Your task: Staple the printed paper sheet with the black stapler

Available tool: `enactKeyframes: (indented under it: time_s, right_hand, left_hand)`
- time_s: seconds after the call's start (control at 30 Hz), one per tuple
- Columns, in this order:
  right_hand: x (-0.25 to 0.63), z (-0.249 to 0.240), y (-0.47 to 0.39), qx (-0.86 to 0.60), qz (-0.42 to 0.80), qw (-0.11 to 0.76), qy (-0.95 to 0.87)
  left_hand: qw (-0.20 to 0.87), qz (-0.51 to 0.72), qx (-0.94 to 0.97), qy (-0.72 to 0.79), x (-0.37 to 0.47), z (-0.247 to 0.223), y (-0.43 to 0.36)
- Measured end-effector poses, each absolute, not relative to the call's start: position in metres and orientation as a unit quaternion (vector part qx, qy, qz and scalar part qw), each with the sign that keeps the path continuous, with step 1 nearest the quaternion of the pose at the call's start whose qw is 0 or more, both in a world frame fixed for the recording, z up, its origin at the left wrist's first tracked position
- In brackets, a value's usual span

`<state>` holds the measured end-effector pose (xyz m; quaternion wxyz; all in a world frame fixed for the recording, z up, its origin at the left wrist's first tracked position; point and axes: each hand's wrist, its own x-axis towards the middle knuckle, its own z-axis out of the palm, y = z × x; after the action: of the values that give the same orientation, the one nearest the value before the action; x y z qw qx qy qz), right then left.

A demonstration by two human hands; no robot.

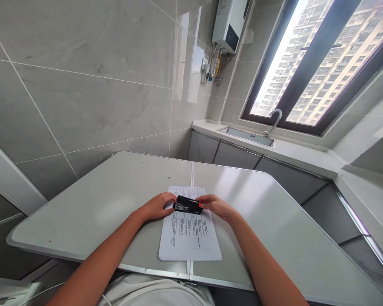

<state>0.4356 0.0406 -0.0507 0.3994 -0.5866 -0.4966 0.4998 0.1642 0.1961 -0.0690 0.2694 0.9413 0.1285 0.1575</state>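
A black stapler (187,205) lies sideways over the upper part of a printed sheet of paper (191,246). Its top looks lifted from the base at the left, with a shiny metal strip showing between them. My left hand (159,205) closes on the stapler's left end, thumb below and fingers above. At the right end, my right hand (215,205) pinches the stapler beside a small orange-red part (200,205). Whether more sheets lie under the top one, I cannot tell.
The pale folding table (83,221) has a seam down its middle and a metal front edge. Small dark bits (169,177) lie beyond the paper. Behind stand a counter (306,155) with a sink (249,135) and faucet (276,119), under a window.
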Motion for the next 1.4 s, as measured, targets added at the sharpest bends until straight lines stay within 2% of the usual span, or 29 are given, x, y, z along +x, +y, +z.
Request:
enactKeyframes:
  time_s: [0.37,0.47,0.6,0.8,0.9,1.0,1.07,1.13,1.27,1.4]
  right_hand:
    - [0.436,-0.049,0.044,-0.582,0.478,0.399,-0.523]
    - [0.422,-0.05,0.045,-0.555,0.418,0.421,-0.583]
    - [0.402,-0.063,0.05,-0.596,0.29,0.387,-0.642]
    - [0.397,-0.07,0.053,-0.608,0.24,0.411,-0.635]
    - [0.395,-0.068,0.053,-0.622,0.141,0.451,-0.625]
    - [0.389,-0.069,0.052,-0.585,0.001,0.474,-0.658]
    - [0.385,-0.07,0.053,-0.536,-0.079,0.462,-0.702]
    - [0.383,-0.071,0.053,-0.495,-0.158,0.415,-0.747]
    - [0.379,-0.07,0.055,-0.449,-0.263,0.307,-0.797]
    - [0.379,-0.071,0.058,-0.449,-0.286,0.282,-0.798]
  left_hand:
    - [0.372,0.165,0.899,0.16,0.165,-0.077,0.202]
    - [0.371,0.164,0.9,0.162,0.165,-0.076,0.201]
    - [0.363,0.168,0.904,0.153,0.164,-0.074,0.201]
    - [0.383,0.201,0.886,0.167,0.164,-0.07,0.196]
    - [0.468,0.292,0.812,0.189,0.171,-0.07,0.196]
    - [0.641,0.345,0.651,0.218,0.178,-0.075,0.2]
    - [0.764,0.301,0.527,0.219,0.179,-0.078,0.205]
    - [0.844,0.23,0.443,0.198,0.177,-0.081,0.209]
    - [0.876,0.186,0.414,0.161,0.172,-0.083,0.213]
    - [0.868,0.201,0.427,0.158,0.17,-0.082,0.211]
